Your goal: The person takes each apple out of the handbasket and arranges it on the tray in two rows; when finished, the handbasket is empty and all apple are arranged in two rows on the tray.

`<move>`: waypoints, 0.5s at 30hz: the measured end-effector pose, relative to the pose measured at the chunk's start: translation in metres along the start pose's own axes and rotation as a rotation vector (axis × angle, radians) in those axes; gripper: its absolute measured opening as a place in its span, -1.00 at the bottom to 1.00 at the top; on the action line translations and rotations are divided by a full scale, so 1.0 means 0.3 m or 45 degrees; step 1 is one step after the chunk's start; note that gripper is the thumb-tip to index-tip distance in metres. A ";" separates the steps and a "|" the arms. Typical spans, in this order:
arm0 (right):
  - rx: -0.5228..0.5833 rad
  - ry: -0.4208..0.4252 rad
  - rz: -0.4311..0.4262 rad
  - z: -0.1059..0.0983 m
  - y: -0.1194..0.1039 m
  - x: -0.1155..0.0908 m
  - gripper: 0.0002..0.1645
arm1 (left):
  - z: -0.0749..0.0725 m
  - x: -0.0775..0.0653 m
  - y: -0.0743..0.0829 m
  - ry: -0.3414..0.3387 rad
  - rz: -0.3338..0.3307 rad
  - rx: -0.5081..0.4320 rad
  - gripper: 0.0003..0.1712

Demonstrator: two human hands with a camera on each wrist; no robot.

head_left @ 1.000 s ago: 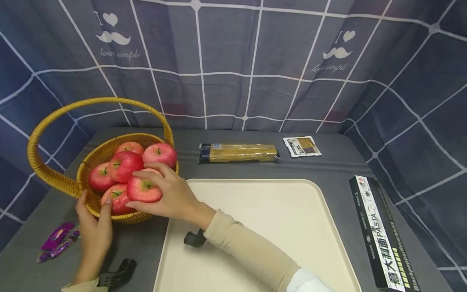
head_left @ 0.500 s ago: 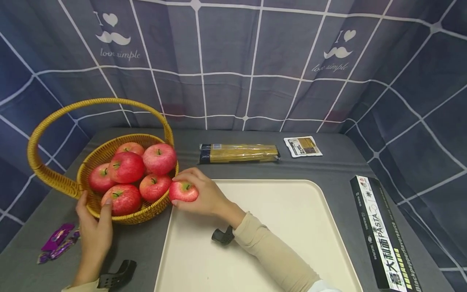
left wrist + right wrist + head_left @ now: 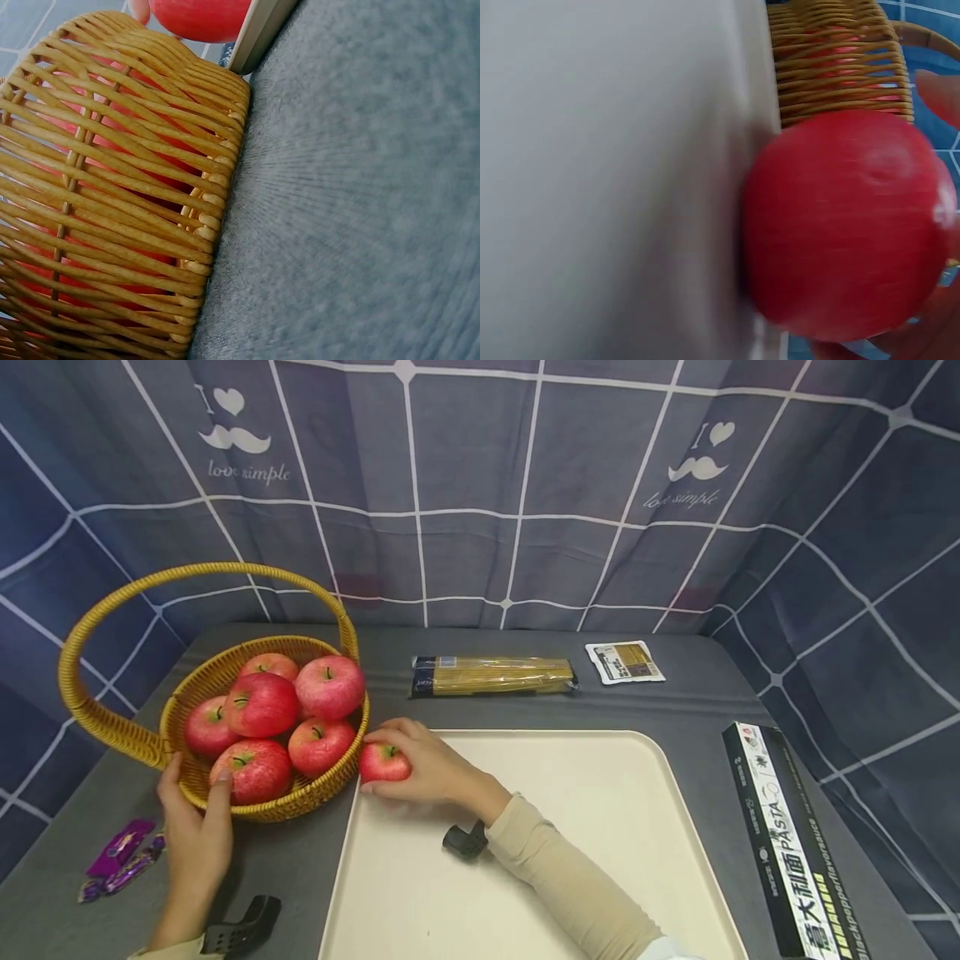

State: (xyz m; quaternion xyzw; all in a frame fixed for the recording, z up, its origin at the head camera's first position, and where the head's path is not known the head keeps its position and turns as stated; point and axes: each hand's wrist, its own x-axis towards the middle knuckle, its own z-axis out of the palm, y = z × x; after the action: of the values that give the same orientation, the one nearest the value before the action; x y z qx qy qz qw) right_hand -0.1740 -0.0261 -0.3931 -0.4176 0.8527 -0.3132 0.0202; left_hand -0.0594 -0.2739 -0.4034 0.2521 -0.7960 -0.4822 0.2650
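A red apple (image 3: 384,763) is gripped in my right hand (image 3: 427,764), over the left edge of the cream tray (image 3: 555,827). In the right wrist view that apple (image 3: 847,225) fills the middle, close over the tray's rim, with fingertips at the right. My left hand (image 3: 197,835) holds the near left rim of the yellow wicker basket (image 3: 300,802), thumb on the inside. Several apples (image 3: 261,704) are heaped in the basket. The left wrist view shows the basket's woven side (image 3: 112,180) with red apples behind the weave; the left hand's fingers are hidden there.
Behind the tray lie a packet of spaghetti (image 3: 495,676) and a small sachet (image 3: 625,662). A black pasta box (image 3: 795,843) is at the right, and purple-wrapped sweets (image 3: 123,860) are at the left. The basket's tall handle (image 3: 202,568) arches up; a checked curtain (image 3: 465,468) hangs behind.
My right hand has lifted an apple from the basket and carried it right to the tray's left edge, lowering it slightly. The left hand has stayed on the basket rim.
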 end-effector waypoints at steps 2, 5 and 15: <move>0.031 0.029 0.008 -0.015 -0.011 0.016 -0.30 | -0.002 -0.002 0.001 0.001 0.005 0.001 -0.31; 0.075 0.099 0.021 -0.039 -0.037 0.059 -0.24 | -0.004 -0.003 0.000 0.006 0.012 -0.003 -0.31; -0.084 0.279 0.226 -0.025 -0.136 0.275 0.04 | -0.003 0.004 -0.008 0.012 0.050 -0.004 -0.32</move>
State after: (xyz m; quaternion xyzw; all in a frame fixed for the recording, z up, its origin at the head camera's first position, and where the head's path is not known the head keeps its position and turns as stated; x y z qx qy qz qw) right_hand -0.2013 -0.1007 -0.3457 -0.3044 0.8932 -0.3258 -0.0592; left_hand -0.0593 -0.2761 -0.4051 0.2383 -0.7987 -0.4771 0.2785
